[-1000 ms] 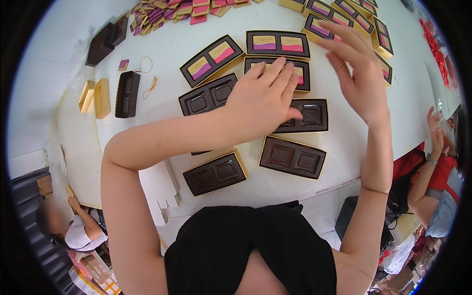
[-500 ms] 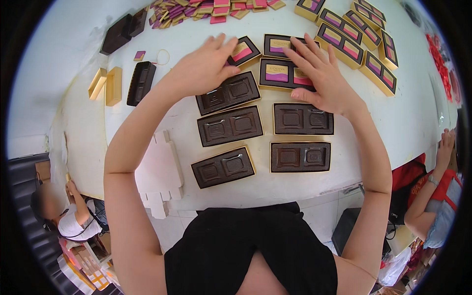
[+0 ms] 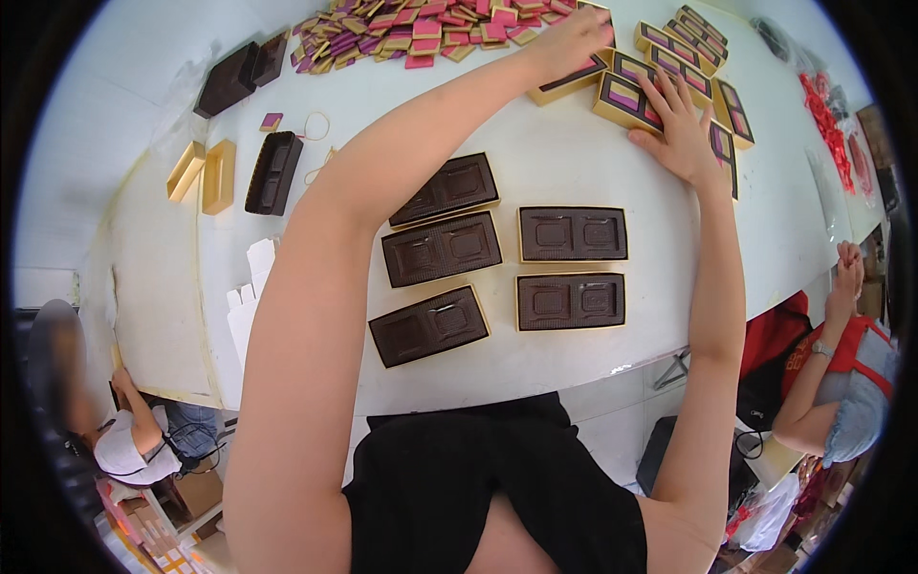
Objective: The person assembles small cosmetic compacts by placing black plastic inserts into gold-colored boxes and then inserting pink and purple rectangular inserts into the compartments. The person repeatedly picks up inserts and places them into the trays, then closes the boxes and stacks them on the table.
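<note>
My left hand (image 3: 577, 43) reaches across to the far side of the table, its fingers out over a filled gold-edged box (image 3: 572, 84). To its right my right hand (image 3: 681, 134) lies with spread fingers on another filled box (image 3: 623, 101), which shows a purple-and-gold square piece. Nearer me are open gold boxes with dark brown two-hollow trays. Two, an upper box (image 3: 574, 234) and a lower box (image 3: 571, 301), stand on the right. On the left are a middle box (image 3: 442, 249), a front box (image 3: 428, 325) and a back box (image 3: 454, 187) partly behind my left forearm.
A heap of pink, purple and gold squares (image 3: 411, 33) lies at the back. Several filled boxes (image 3: 679, 72) stand at far right. At left are a dark tray (image 3: 273, 172), gold box sleeves (image 3: 219, 178) and white card (image 3: 244, 311). Other people sit at both sides.
Both hands have moved away from me and to the right, and the filled boxes under them have slid towards the far-right group. The tray-lined boxes in front stay put.
</note>
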`<state>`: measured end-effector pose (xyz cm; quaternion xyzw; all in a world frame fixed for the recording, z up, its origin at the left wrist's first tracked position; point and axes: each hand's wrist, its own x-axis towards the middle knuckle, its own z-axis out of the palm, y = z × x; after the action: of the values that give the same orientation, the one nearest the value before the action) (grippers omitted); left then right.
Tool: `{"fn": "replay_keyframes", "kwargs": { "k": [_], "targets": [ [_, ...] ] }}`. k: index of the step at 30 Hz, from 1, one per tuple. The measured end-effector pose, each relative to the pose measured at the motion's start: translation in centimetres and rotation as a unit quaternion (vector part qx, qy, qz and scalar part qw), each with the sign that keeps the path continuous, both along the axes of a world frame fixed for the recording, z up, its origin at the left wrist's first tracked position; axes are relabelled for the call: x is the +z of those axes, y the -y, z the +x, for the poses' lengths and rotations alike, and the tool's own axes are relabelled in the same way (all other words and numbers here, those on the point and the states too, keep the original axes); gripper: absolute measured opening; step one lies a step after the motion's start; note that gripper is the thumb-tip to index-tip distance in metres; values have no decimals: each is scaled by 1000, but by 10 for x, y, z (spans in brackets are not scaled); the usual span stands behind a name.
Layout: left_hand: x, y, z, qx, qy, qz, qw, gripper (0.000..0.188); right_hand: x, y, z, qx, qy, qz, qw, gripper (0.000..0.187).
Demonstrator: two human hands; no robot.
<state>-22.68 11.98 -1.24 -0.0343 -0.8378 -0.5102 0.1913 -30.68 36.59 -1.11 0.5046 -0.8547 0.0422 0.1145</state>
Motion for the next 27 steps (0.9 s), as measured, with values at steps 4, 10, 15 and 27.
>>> {"fn": "replay_keyframes", "kwargs": {
  "k": [4,10,15,27],
  "targets": [
    [52,-13,66,-54,52,-209,975,60,37,-48,16,79,145,-103,981,87],
    [82,-86,305,-163,229,-381,881,101,60,-93,173,271,199,125,934,99],
    [41,-83,317,-66,205,-417,883,92,27,-56,182,286,133,84,945,82],
    [49,1,305,60,118,-461,877,94,59,109,118,373,330,-17,867,36]
  ]
}}
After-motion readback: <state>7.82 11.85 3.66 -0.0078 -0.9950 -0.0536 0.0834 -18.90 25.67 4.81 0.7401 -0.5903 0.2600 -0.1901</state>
